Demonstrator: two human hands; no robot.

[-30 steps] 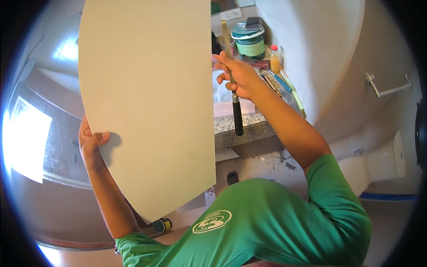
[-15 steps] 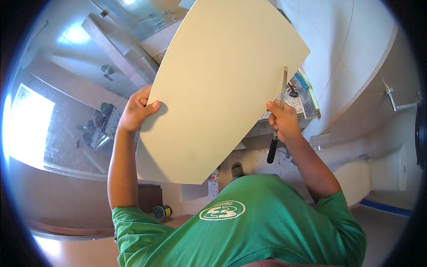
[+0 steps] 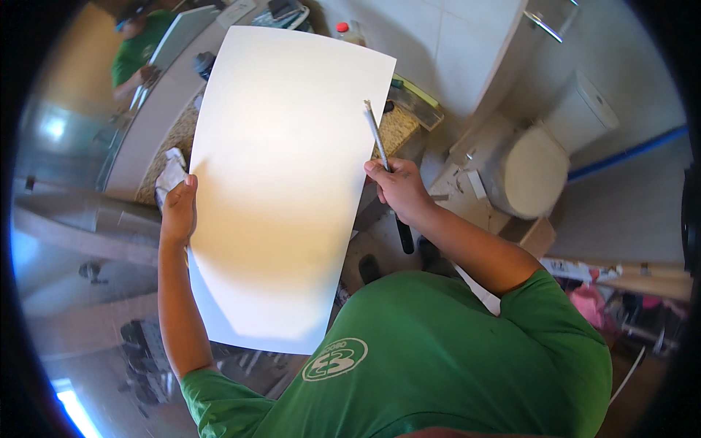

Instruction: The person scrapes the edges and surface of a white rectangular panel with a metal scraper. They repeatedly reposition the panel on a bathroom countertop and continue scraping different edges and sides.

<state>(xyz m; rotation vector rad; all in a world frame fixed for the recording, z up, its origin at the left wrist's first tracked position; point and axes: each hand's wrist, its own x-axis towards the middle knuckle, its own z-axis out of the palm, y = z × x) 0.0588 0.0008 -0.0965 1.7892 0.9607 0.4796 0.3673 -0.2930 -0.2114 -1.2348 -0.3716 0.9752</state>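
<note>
A large, white, flat rectangular panel point(image 3: 274, 175) is in front of the body of the person, who wears a green short-sleeved T-shirt with a white emblem point(image 3: 453, 358); it stands somewhat lengthwise in the view, and its lower end comes near the shirt. The left hand point(image 3: 179, 208) is closed on the left edge of the panel, with the thumb lying along this edge; its other fingers are mostly hidden, so I cannot tell how they are bent. The right hand point(image 3: 401, 188), at the right edge of the panel, is curled around a slim metal tool with a black handle point(image 3: 377, 135). The metal part of this tool points upward and lies across the view of the panel's right side, while the handle comes out below the fist. Whether the right hand also touches the panel, I cannot tell. Behind the panel there is a speckled stone counter point(image 3: 400, 135), and a bottle with a red cap point(image 3: 352, 32) shows above the panel's upper edge. Just beside the left hand is a crumpled white cloth-like piece point(image 3: 170, 174). At the right, a white toilet with closed lid point(image 3: 534, 174) stands near the wall.
</note>
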